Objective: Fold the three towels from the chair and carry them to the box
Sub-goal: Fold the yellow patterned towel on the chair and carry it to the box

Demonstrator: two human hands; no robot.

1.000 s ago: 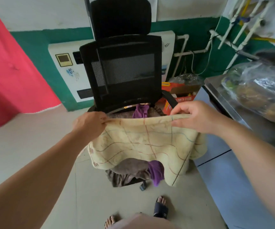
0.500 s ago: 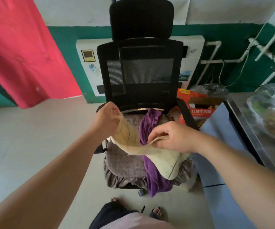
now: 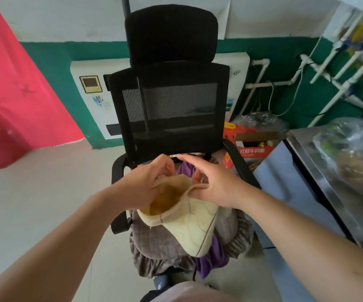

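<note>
Cream towel point(image 3: 189, 225) doubled over the chair point(image 3: 171, 110), left hand point(image 3: 145, 184) and right hand point(image 3: 217, 184) pinching its top edges together.

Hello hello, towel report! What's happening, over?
Left hand and right hand both gripping cream towel, doubled over above chair. Purple towel waits on seat. Nothing in the way.
</note>
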